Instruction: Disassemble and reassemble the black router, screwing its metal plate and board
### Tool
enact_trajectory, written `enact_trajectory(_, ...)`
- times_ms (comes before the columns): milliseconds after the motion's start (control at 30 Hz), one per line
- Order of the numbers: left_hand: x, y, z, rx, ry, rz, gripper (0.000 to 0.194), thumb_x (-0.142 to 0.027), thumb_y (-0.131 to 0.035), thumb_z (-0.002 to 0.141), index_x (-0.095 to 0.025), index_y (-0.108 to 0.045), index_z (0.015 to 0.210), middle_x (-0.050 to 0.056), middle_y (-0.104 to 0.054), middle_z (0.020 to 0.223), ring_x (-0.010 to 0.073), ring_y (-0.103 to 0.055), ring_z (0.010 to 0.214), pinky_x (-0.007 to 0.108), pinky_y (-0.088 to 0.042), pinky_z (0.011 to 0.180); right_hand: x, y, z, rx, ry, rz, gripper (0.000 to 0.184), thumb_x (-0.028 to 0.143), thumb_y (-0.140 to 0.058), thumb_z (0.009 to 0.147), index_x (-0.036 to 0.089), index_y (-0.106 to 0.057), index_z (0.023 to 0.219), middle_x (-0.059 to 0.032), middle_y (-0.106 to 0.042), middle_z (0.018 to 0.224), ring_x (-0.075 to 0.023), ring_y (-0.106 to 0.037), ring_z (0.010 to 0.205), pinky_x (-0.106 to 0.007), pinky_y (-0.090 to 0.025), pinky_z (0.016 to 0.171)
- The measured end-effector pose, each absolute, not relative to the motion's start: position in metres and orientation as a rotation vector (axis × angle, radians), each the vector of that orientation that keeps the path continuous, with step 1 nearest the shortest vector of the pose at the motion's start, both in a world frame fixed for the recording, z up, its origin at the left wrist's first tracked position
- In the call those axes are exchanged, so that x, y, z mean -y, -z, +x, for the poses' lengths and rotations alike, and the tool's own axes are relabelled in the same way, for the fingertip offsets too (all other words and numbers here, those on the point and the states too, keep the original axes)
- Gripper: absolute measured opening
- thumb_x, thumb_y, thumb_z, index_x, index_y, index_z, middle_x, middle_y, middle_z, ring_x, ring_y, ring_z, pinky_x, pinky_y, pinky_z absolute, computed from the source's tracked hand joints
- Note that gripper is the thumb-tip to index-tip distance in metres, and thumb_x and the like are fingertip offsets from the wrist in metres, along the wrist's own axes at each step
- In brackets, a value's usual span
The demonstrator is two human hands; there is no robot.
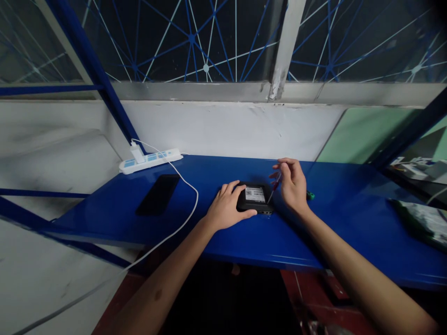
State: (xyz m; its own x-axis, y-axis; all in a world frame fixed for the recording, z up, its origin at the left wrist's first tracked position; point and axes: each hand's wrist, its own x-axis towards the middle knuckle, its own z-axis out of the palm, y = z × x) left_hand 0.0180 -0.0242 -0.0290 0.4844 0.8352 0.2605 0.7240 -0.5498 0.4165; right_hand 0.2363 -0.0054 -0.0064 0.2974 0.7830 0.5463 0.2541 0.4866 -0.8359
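A small black electronic box with a white printed label lies flat on the blue table. My left hand grips its left side, with the thumb along the near edge and the fingers over the far left part. Above the box's right side, my right hand holds a thin screwdriver in its fingers. The screwdriver slants down, its tip at the right edge of the box. Just right of that hand is a small green object, partly hidden by the wrist.
A black phone-like slab lies left of the box. Behind it sits a white power strip with a plugged-in charger; its white cable loops across the table. A green-edged packet rests at the right.
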Motion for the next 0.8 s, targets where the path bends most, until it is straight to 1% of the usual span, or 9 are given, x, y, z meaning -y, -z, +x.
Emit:
enact_trajectory(200,0.0244,0.0295,0.0174,-1.323,-0.646,2.488,0.080,-0.069,-0.067,0.083,-0.024,-0.044,0.145,0.013,-0.039,0.157,0.0374,-0.038,0.140,0.055,-0.038,0.113,0.0049,0.0060,0.2366,1.287,-0.396,-1.102,0.024,0.046,-0.056,0.095,0.026,-0.059,0.107,-0.0007,-0.064,0.082,-0.0147,-0.063,0.060,-0.027,-0.050,0.048)
enact_trajectory(267,0.0246,0.0292,0.0173,-1.322,-0.648,2.489,0.080,-0.068,-0.067,0.083,-0.024,-0.045,0.145,0.013,-0.039,0.157,0.0373,-0.037,0.141,0.055,-0.038,0.113,0.0044,0.0055,0.2375,1.289,-0.372,-1.091,0.023,0.046,-0.058,0.094,0.026,-0.060,0.104,0.0004,-0.061,0.081,-0.0136,-0.060,0.057,-0.027,-0.049,0.048)
enact_trajectory(400,0.0247,0.0288,0.0173,-1.324,-0.639,2.479,0.080,-0.069,-0.066,0.083,-0.024,-0.044,0.146,0.012,-0.038,0.158,0.0379,-0.036,0.141,0.056,-0.038,0.113,0.0031,0.0052,0.2386,1.272,-0.348,-1.092,0.019,0.044,-0.062,0.092,0.026,-0.062,0.099,0.0035,-0.056,0.074,-0.0124,-0.057,0.052,-0.029,-0.049,0.050)
enact_trajectory(467,0.0247,0.0292,0.0173,-1.323,-0.639,2.481,0.081,-0.069,-0.067,0.083,-0.024,-0.044,0.146,0.013,-0.038,0.158,0.0381,-0.037,0.141,0.056,-0.038,0.113,0.0039,0.0047,0.2381,1.261,-0.369,-1.099,0.020,0.043,-0.059,0.094,0.026,-0.061,0.104,0.0027,-0.060,0.076,-0.0133,-0.060,0.054,-0.030,-0.051,0.052)
enact_trajectory(533,0.0244,0.0297,0.0172,-1.318,-0.645,2.489,0.080,-0.069,-0.067,0.083,-0.025,-0.044,0.146,0.012,-0.039,0.157,0.0378,-0.038,0.140,0.055,-0.039,0.113,0.0054,0.0040,0.2372,1.249,-0.413,-1.080,0.022,0.043,-0.052,0.098,0.026,-0.060,0.108,0.0000,-0.067,0.085,-0.0143,-0.065,0.058,-0.030,-0.053,0.054)
enact_trajectory(633,0.0237,0.0304,0.0170,-1.319,-0.646,2.496,0.079,-0.068,-0.066,0.084,-0.025,-0.044,0.146,0.012,-0.039,0.157,0.0376,-0.038,0.140,0.056,-0.040,0.112,0.0073,0.0032,0.2365,1.239,-0.475,-1.024,0.027,0.045,-0.043,0.101,0.024,-0.060,0.106,-0.0030,-0.072,0.094,-0.0153,-0.069,0.064,-0.032,-0.055,0.058)
enact_trajectory(700,0.0232,0.0305,0.0170,-1.326,-0.639,2.493,0.079,-0.068,-0.066,0.084,-0.024,-0.044,0.146,0.012,-0.038,0.158,0.0377,-0.038,0.140,0.056,-0.040,0.112,0.0071,0.0032,0.2370,1.247,-0.460,-1.025,0.028,0.047,-0.044,0.101,0.024,-0.060,0.102,-0.0036,-0.072,0.096,-0.0154,-0.070,0.065,-0.031,-0.054,0.057)
enact_trajectory(800,0.0232,0.0303,0.0172,-1.329,-0.632,2.486,0.081,-0.068,-0.066,0.084,-0.023,-0.043,0.146,0.012,-0.038,0.158,0.0383,-0.038,0.140,0.057,-0.040,0.112,0.0054,0.0032,0.2382,1.267,-0.400,-1.076,0.025,0.047,-0.054,0.097,0.023,-0.061,0.100,-0.0032,-0.070,0.094,-0.0145,-0.068,0.063,-0.029,-0.052,0.055)
